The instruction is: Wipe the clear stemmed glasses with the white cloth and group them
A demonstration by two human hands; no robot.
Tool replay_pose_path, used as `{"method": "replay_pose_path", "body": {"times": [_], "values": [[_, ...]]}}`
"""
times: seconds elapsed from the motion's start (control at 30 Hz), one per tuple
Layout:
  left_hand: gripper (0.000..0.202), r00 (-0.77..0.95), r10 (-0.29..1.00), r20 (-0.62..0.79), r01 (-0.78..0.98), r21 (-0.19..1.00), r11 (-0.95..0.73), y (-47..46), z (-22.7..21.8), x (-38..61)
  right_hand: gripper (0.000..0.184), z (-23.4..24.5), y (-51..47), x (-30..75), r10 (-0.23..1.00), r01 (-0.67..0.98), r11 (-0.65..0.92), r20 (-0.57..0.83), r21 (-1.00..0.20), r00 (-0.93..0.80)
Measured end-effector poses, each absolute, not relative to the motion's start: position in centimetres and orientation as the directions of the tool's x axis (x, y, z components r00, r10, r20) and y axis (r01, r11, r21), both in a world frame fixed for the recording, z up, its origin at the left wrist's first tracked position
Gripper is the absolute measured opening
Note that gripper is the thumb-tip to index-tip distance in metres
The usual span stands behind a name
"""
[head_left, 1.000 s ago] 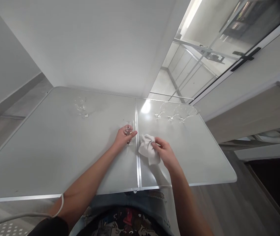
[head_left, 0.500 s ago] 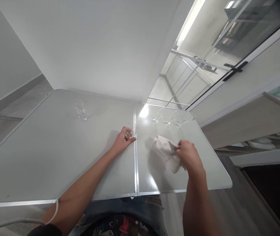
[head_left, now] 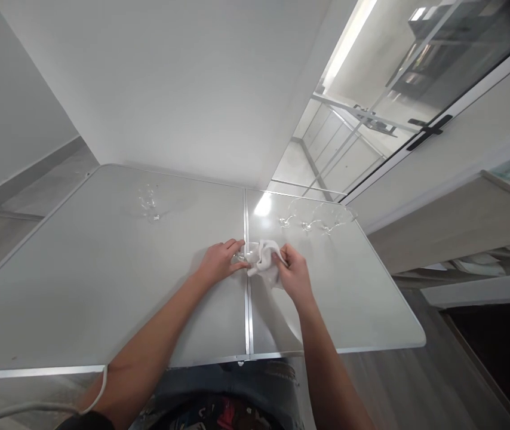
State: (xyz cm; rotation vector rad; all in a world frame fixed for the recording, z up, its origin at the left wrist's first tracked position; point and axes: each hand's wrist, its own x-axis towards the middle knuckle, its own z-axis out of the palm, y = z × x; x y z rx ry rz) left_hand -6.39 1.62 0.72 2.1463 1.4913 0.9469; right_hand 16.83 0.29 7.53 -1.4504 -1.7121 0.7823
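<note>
My left hand (head_left: 221, 261) is closed around a clear stemmed glass (head_left: 240, 257), which it holds tilted over the table's centre seam with the mouth towards the right. A white cloth (head_left: 266, 263) is pinched in my right hand (head_left: 294, 272), and its bunched end is against the mouth of the glass. Whether the cloth reaches inside I cannot tell. Several clear glasses (head_left: 306, 226) stand in a row at the back right of the table. More clear glassware (head_left: 150, 204) stands at the back left; its exact outline is faint.
The light grey folding table (head_left: 103, 280) has a metal seam down its middle and a metal edge. A white wall (head_left: 183, 89) rises behind it. To the right are a glass door (head_left: 371, 113) and a shelf (head_left: 452, 227). A pale cable (head_left: 100, 391) hangs by my left forearm.
My right hand has moved left, bringing the cloth to the glass. My left hand has come slightly nearer to me and turned the glass towards the cloth.
</note>
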Motion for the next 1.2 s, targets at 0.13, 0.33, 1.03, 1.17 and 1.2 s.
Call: {"method": "replay_pose_path", "body": {"times": [0.13,0.33,1.03,1.17,1.2], "values": [[0.053,0.256,0.906,0.337,0.673,0.610,-0.418,1.4,0.9,-6.4,0.021,7.6,0.0,15.8,0.942,0.407,0.254,0.129,-0.877,-0.309],[0.042,0.360,0.874,0.326,0.585,0.651,-0.484,0.8,1.3,-6.1,0.093,7.3,0.3,16.8,0.761,0.316,0.272,0.002,-0.909,-0.649],[0.039,0.282,0.921,0.269,0.535,0.753,-0.384,1.2,1.3,-6.2,0.075,7.3,3.3,17.9,0.745,0.162,-0.204,-0.260,-0.966,-0.614],[0.047,0.227,0.936,0.269,0.485,0.803,-0.348,0.8,2.2,-5.8,0.088,8.3,2.2,17.4,0.804,0.086,-0.228,-0.238,-0.970,-0.544],[0.049,0.229,0.939,0.258,0.444,0.831,-0.336,0.6,2.6,-5.7,0.090,8.7,1.9,17.5,0.805,0.112,-0.171,-0.204,-0.979,-0.557]]}}
